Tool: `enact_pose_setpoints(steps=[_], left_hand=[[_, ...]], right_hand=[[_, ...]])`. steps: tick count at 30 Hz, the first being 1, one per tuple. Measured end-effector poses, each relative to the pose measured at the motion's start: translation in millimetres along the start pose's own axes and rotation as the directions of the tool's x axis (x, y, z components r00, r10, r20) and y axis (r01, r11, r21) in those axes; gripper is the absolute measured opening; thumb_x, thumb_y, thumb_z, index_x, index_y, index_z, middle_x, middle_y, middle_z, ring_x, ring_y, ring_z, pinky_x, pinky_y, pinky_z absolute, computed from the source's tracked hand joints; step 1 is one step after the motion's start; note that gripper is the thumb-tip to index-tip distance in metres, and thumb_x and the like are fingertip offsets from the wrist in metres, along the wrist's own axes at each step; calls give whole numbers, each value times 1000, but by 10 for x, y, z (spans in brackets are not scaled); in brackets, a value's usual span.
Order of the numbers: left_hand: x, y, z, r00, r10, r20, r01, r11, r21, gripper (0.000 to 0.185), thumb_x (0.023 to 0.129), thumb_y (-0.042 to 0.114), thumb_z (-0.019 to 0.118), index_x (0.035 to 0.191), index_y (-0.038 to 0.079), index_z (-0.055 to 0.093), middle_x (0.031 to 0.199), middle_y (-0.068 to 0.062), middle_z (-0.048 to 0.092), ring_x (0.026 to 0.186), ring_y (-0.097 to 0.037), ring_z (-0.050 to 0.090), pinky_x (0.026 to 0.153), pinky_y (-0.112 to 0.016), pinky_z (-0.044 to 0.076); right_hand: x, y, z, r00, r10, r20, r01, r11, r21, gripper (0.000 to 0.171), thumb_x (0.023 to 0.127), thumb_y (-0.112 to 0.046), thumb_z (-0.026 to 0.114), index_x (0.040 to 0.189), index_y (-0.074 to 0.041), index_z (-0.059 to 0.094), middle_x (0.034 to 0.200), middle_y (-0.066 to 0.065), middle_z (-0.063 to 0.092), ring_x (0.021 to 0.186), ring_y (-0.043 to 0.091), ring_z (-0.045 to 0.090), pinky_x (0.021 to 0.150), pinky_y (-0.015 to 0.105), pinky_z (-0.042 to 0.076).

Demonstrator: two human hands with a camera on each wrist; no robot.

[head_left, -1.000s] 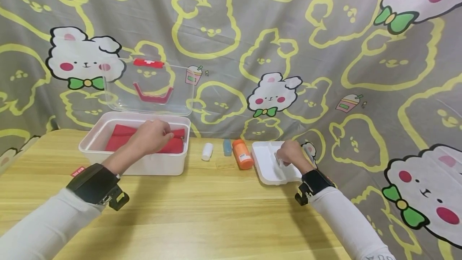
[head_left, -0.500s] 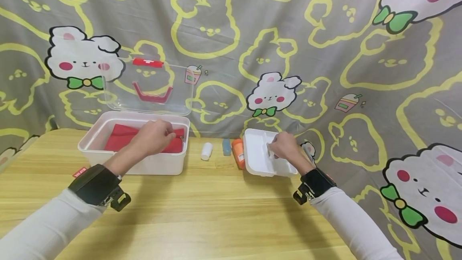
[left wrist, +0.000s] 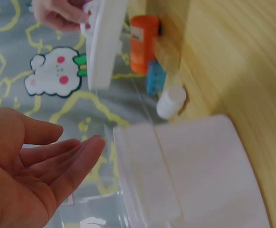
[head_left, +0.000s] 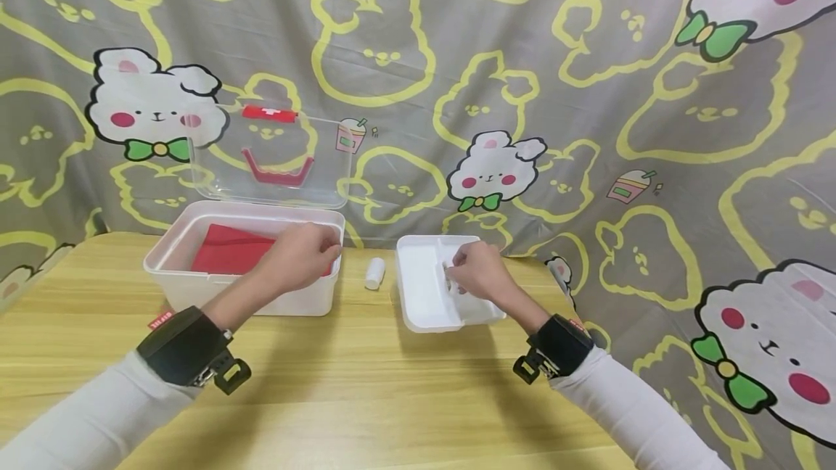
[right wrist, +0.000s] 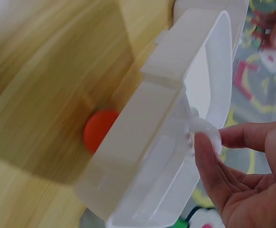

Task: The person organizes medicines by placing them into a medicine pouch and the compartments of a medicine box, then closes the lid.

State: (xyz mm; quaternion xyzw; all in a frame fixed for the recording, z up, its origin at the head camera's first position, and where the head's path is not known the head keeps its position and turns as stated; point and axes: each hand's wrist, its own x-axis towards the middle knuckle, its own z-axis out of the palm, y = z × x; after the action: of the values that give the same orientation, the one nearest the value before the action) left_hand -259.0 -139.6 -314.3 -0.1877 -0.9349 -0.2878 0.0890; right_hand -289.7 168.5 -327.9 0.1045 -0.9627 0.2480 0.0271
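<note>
My right hand [head_left: 482,273] pinches the handle [right wrist: 205,129] of a white divided tray [head_left: 418,274] between thumb and fingers. The tray hangs above the table, tilted in the wrist views. Over the right rim of a white first-aid box [head_left: 261,302] hovers my left hand [left wrist: 38,161], its fingers loosely extended with nothing in them. Red fabric [head_left: 228,251] lies inside the box, partly hidden by that hand. Below the tray, an orange bottle [left wrist: 142,45] and a small blue item [left wrist: 155,77] appear in the left wrist view; the tray hides them from the head view.
A small white bottle [head_left: 375,274] lies between box and tray. The box's clear lid [head_left: 222,180], with a red handle, stands raised against the patterned curtain [head_left: 392,35]. Wooden table surface [head_left: 379,397] extends in front.
My right hand has lifted the tray and carried it left, over the orange bottle and blue item. The left hand has shifted slightly right toward the box's rim.
</note>
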Motion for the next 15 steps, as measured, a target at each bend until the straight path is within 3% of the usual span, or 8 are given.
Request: enact_pose_setpoints(steps=[4, 7, 11, 15], left_hand=[[-33, 52, 104, 998, -27, 52, 30, 998, -54, 17, 96, 9, 61, 97, -2, 74, 75, -6, 69, 59, -10, 63, 59, -27, 52], [-70, 69, 185, 993, -51, 104, 56, 997, -52, 23, 97, 12, 61, 107, -4, 75, 74, -6, 71, 57, -9, 62, 61, -28, 53], [-132, 55, 288, 990, -50, 134, 55, 998, -34, 20, 97, 14, 61, 92, 2, 77, 56, 2, 61, 54, -10, 55, 61, -29, 48], [-196, 19, 382, 987, -54, 152, 61, 997, -45, 26, 97, 14, 61, 72, 8, 69, 53, 5, 59, 51, -9, 56, 57, -27, 46]], right_hand=[[-108, -180, 100, 997, -76, 1, 76, 997, 25, 13, 85, -11, 71, 88, 2, 74, 79, 13, 75, 51, 10, 66, 48, 24, 51], [-182, -284, 182, 994, -110, 29, 108, 993, 49, 12, 84, -9, 71, 89, 2, 72, 78, 12, 75, 51, 9, 65, 47, 23, 51], [-275, -374, 281, 988, -141, 71, 133, 986, 102, 11, 84, -7, 70, 89, 3, 70, 75, 10, 73, 51, 9, 64, 47, 24, 51], [-360, -420, 367, 979, -177, 105, 162, 976, 143, 10, 84, -6, 69, 89, 3, 70, 73, 9, 74, 50, 8, 64, 47, 24, 52]])
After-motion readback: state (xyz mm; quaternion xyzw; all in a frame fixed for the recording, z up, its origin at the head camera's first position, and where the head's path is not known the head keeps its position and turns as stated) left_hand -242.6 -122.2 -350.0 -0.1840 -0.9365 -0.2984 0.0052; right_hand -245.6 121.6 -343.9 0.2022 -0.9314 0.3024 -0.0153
